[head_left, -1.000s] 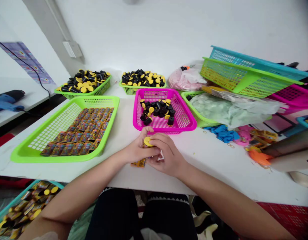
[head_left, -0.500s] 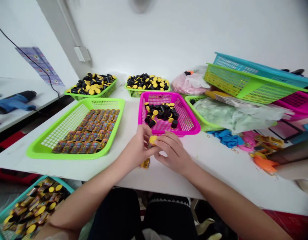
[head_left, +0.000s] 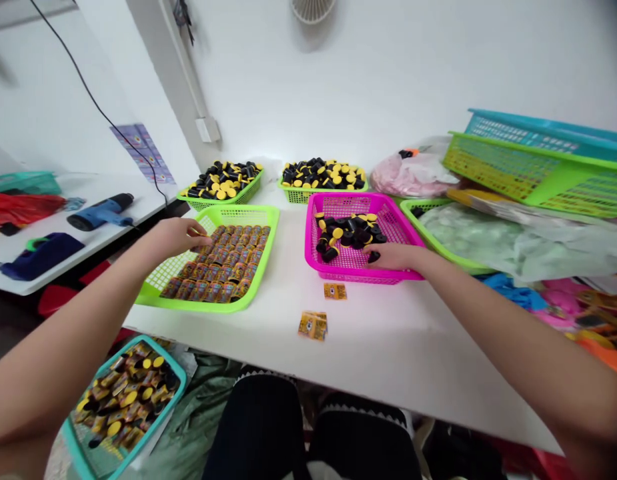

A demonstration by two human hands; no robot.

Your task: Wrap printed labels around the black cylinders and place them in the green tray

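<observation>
- The left hand (head_left: 174, 235) hovers over the far left corner of the large green basket (head_left: 153, 297), at about ten o'clock from the person's lap. Its fingers are curled over the top row of wrapped pieces (head_left: 219, 263). Whether it has one pinched I cannot tell, since the fingertips are hidden.
- The right hand (head_left: 394, 257) lies in the pink basket (head_left: 358, 275), at about one o'clock. Its fingers are stretched nearly flat towards the heap of black spools with yellow caps (head_left: 344, 231), and one dark spool (head_left: 373, 256) sits just at the fingertips. It looks as if nothing is gripped yet.
- Two small printed sleeves lie on the bare white table (head_left: 388, 347) between the baskets and the lap: a single one (head_left: 335, 291) nearer the pink basket and a folded pair (head_left: 313, 325) nearer the edge.
- Judgement on doing the step well: close finger and thumb round one spool only, taking it by the sides so that the cap stays on.
- The left hand would do best to keep the rows straight and disturb no neighbour.
- Bringing both hands back to the twelve o'clock spot above the loose sleeves would keep the work central.
</observation>
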